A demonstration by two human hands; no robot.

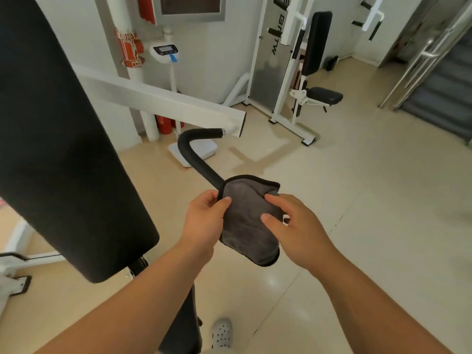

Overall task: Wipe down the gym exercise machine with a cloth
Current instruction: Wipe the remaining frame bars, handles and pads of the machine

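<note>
Left grip [204, 218] and right grip [296, 228] pinch the cloth [245, 226] mid-frame; wiping the handle [194, 154] above seems not yet done.

Two bare forearms reach forward from below, hands close together. The left hand [204, 218] pinches the cloth [245, 231] at its left edge with thumb and curled fingers; the right hand [296, 231] grips its right edge (thumb on top).
</note>
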